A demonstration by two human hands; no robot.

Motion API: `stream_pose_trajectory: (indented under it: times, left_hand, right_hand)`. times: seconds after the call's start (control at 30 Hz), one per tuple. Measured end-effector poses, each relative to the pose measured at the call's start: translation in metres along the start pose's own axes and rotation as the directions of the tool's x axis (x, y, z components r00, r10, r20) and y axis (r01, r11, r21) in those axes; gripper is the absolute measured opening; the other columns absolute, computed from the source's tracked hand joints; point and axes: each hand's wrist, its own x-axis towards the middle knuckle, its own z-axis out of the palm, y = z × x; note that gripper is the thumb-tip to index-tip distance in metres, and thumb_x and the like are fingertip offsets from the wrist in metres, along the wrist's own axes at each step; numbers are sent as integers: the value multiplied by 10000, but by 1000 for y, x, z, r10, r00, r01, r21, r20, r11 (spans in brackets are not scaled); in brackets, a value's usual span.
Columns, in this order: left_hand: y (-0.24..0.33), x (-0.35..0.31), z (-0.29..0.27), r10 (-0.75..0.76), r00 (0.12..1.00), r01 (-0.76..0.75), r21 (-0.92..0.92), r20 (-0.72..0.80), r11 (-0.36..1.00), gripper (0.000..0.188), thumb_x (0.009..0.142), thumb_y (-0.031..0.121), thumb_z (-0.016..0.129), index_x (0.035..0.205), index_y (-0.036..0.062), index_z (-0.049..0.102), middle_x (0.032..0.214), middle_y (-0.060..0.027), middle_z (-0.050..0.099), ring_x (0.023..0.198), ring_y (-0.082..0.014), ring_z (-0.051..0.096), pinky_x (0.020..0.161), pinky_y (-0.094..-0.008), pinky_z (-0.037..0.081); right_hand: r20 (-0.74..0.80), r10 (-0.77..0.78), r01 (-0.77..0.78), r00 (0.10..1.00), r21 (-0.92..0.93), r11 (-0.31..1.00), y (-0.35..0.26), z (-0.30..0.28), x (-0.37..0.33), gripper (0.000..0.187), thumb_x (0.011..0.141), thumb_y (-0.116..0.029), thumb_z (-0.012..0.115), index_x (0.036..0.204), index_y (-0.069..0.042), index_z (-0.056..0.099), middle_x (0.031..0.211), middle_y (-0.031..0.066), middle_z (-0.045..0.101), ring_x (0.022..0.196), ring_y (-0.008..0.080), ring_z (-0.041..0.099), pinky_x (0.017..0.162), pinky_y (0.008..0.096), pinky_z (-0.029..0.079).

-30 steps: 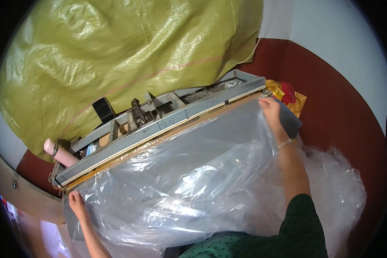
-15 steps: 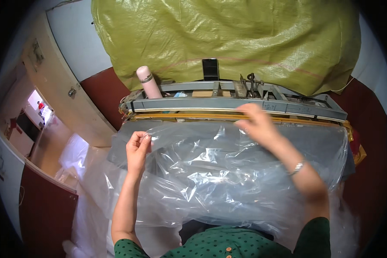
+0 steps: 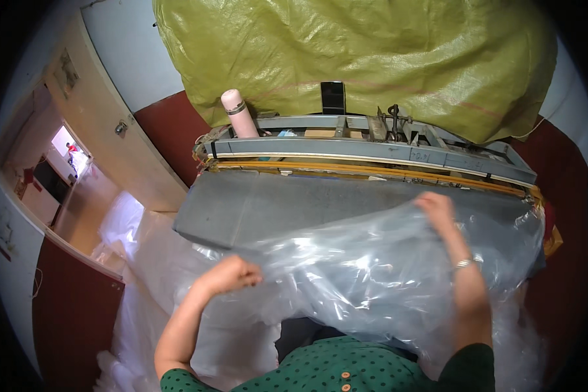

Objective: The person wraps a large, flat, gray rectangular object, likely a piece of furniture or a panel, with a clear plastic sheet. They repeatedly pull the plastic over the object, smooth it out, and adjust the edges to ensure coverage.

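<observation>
A large clear plastic sheet (image 3: 366, 261) spreads over the grey work surface (image 3: 274, 199) and hangs down toward my body. Its upper edge runs slanting between my two hands. My left hand (image 3: 234, 273) is closed on the sheet, low and left of the middle, near the surface's front edge. Farther up and to the right, my right hand (image 3: 436, 208) pinches the sheet's edge over the surface. The left part of the grey surface lies uncovered.
Behind the surface runs a grey metal frame (image 3: 372, 155) with yellowish strips (image 3: 346, 170) along it. A pink bottle (image 3: 239, 114) and a dark phone (image 3: 333, 98) stand at the back, before a yellow-green cover (image 3: 372, 52). More plastic (image 3: 144, 281) piles up at the left, near a door (image 3: 111, 111).
My left hand has come down toward me, pulling the sheet off the left part of the surface. My right hand has moved right and somewhat nearer, and now grips the sheet.
</observation>
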Motion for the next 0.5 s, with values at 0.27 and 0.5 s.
stream_pose_trajectory:
  times: [0.27, 0.5]
  left_hand:
    - [-56, 9, 92, -75, 996, 63, 204, 50, 977, 223, 706, 128, 655, 911, 81, 579, 790, -95, 610, 726, -305, 589, 649, -387, 475]
    - [-201, -54, 13, -400, 915, 397, 310, -56, 864, 365, 602, 156, 749, 942, 108, 626, 986, -96, 612, 913, -285, 576, 751, -374, 468]
  right_hand:
    - [-743, 77, -673, 665, -552, 493, 252, -392, -253, 293, 838, -198, 524, 1021, 19, 595, 989, 196, 615, 926, 322, 586, 818, 364, 442]
    - [-846, 294, -896, 444, -419, 146, 252, -440, -316, 329, 859, -204, 493, 1097, 11, 564, 1099, 194, 578, 1031, 326, 546, 881, 382, 411]
